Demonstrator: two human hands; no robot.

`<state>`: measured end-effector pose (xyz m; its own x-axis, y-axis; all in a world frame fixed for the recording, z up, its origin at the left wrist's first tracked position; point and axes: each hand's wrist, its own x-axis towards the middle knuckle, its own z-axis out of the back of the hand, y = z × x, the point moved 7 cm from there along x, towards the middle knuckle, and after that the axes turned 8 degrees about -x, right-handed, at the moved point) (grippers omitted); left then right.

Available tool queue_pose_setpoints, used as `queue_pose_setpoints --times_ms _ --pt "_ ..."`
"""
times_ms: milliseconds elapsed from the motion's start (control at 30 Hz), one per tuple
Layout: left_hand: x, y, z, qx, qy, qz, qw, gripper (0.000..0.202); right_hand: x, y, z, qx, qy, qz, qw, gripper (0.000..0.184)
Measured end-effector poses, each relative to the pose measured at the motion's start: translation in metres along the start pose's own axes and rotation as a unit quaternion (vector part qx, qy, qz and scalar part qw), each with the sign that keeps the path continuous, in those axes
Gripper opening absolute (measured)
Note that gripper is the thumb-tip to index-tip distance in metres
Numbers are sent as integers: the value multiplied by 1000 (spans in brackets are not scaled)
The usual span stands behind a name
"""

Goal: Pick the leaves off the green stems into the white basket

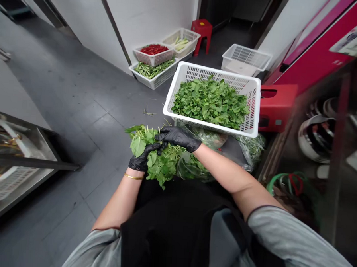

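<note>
Both my hands wear black gloves and meet around a bunch of leafy greens [139, 141]. My left hand [144, 156] wraps the bunch from below, with stems and broad leaves poking out on its left. From the right, my right hand [178, 136] reaches across, its fingers closed at the stems; fingertips are partly hidden. More loose greens [165, 164] hang or lie just below my hands, beside a clear plastic bag [191, 166] of greens. Beyond them stands a white basket [211, 125] holding a heap of picked green leaves [210, 101].
Baskets with red chillies [153, 49], green beans [152, 70] and pale stalks [180, 44] stand by the wall near a red stool [202, 31]. Another white basket [245, 59] is behind. A red crate [275, 106] sits right; a metal rack [30, 161] stands left. Stem scraps [149, 113] litter the floor.
</note>
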<state>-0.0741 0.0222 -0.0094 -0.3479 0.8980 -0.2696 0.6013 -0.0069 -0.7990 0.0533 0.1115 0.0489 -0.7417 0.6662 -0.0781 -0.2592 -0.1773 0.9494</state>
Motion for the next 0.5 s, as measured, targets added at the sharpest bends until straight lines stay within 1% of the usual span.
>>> queue_pose_setpoints --times_ms 33,100,167,233,300,333,400,500 --pt "-2 0 -2 -4 7 0 1000 51 4 0 -5 38 0 -1 999 41" --pt "-7 -2 -2 -12 11 -3 1000 54 5 -1 -4 83 -26 -6 996 43" --pt "-10 -4 3 -15 -1 -1 1000 48 0 -3 7 110 -73 -3 991 42" --pt "-13 -2 9 -6 -1 24 1000 40 -10 -9 20 136 -128 -2 982 39" --pt "-17 2 10 13 21 42 999 34 -20 -16 28 158 -169 -14 973 39" --pt "-19 3 9 21 35 40 998 34 -24 -18 29 164 -180 -23 970 39" --pt "-23 4 6 23 50 13 998 37 -31 -20 26 172 -199 -38 964 42" --pt "-31 2 -4 21 63 -43 997 53 -42 -12 15 174 -211 -54 960 47"
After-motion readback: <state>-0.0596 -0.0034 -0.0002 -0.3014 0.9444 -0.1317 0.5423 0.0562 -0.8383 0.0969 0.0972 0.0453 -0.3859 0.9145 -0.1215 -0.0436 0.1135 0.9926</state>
